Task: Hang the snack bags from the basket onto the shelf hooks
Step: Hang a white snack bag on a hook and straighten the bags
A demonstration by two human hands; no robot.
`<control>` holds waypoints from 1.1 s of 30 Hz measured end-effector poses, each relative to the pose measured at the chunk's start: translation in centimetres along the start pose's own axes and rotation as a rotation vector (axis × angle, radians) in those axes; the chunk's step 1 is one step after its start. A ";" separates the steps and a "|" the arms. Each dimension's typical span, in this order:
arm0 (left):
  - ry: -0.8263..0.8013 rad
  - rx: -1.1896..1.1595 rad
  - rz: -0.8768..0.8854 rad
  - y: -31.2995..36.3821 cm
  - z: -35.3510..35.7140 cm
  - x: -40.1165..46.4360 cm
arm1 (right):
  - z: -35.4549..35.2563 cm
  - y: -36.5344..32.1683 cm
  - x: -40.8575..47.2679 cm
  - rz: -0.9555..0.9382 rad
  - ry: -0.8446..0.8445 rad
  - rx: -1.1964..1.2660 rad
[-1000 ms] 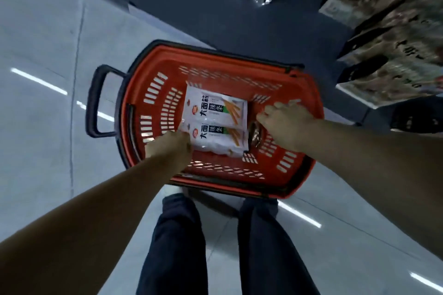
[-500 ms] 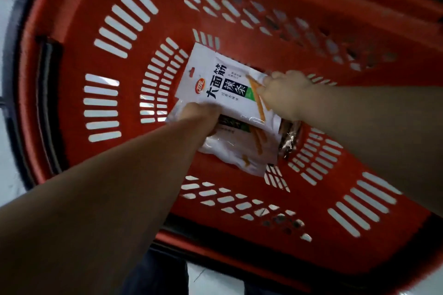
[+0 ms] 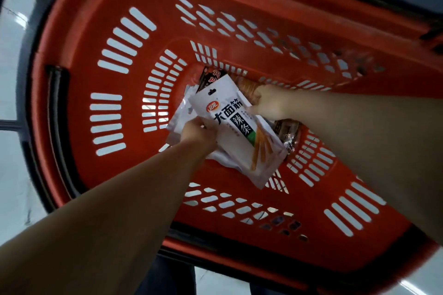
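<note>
- Red slotted plastic basket (image 3: 72,93) fills the view; its walls curve inward and are pierced with rows of rounded slots, and pale floor shows through them.
- White snack bag (image 3: 242,132), glossy film with black lettering and orange sticks printed on it, lies tilted at the basket's centre, its hang-hole tab pointing to 11 o'clock.
- Left hand (image 3: 199,132) comes in from 7 o'clock; its fingers are closed on the white snack bag's left edge, with more white bags (image 3: 178,118) bunched beneath. Judgement: it is gathering the stack so that several lift together.
- Right hand (image 3: 271,103) comes in from 3 o'clock. It is curled over the bag's upper right edge, thumb pressed on the film; probably pinching that edge, though the fingertips are hidden behind the pack.
- Dark-printed packet (image 3: 211,79) peeks out at 12 o'clock under the white one; another dark, shiny wrapper (image 3: 287,132) sits at 3 o'clock below the right wrist.
- Film looks slick and crinkly, so a two-sided hold likely stops the flat packs from sliding apart.
- Shelf hooks are not in view; the bags are all low in the basket, none hung yet.
</note>
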State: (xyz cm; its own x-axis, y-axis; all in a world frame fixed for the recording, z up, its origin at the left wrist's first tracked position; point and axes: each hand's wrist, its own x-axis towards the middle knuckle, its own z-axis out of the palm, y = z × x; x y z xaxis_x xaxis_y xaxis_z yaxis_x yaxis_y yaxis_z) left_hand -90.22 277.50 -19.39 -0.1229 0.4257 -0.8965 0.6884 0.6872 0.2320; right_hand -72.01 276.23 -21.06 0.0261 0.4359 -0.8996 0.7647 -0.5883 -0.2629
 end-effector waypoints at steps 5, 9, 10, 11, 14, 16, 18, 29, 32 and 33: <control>-0.093 0.007 -0.009 0.2 0.1 -0.2 | 2.2 0.2 -0.3 0.114 -0.007 0.265; -0.126 0.047 0.032 0.0 0.8 -0.1 | 3.0 1.4 -0.2 0.116 0.114 0.497; -0.117 0.052 0.056 0.0 0.7 -0.2 | 2.9 1.7 -0.6 0.109 0.172 0.570; -0.099 0.056 0.090 -0.1 0.6 -0.3 | 2.8 2.0 -0.9 0.104 0.221 0.651; -0.051 0.086 0.187 0.7 -0.2 -1.3 | 1.7 2.3 -2.6 0.076 0.310 0.780; -0.054 0.064 0.203 1.7 -1.2 -2.3 | 0.9 2.3 -4.1 0.058 0.324 0.792; -0.041 0.082 0.238 3.2 -2.4 -3.7 | 0.1 2.2 -5.8 0.037 0.317 0.840; -0.114 0.352 0.659 11.5 -9.1 -16.9 | -1.9 -0.9 -22.4 0.055 0.556 1.109; -0.150 0.384 0.807 14.4 -10.8 -22.2 | -3.3 -1.9 -28.0 0.033 0.663 1.161; -0.174 0.380 0.844 15.4 -11.3 -24.1 | -4.0 -2.2 -29.9 0.023 0.703 1.181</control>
State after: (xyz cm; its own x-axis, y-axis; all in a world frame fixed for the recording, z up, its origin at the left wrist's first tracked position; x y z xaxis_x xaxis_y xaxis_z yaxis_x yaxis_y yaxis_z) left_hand -84.75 284.45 10.01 0.6104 0.5803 -0.5391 0.6920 -0.0595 0.7194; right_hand -71.88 267.20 7.86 0.6194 0.4603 -0.6359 -0.2277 -0.6699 -0.7067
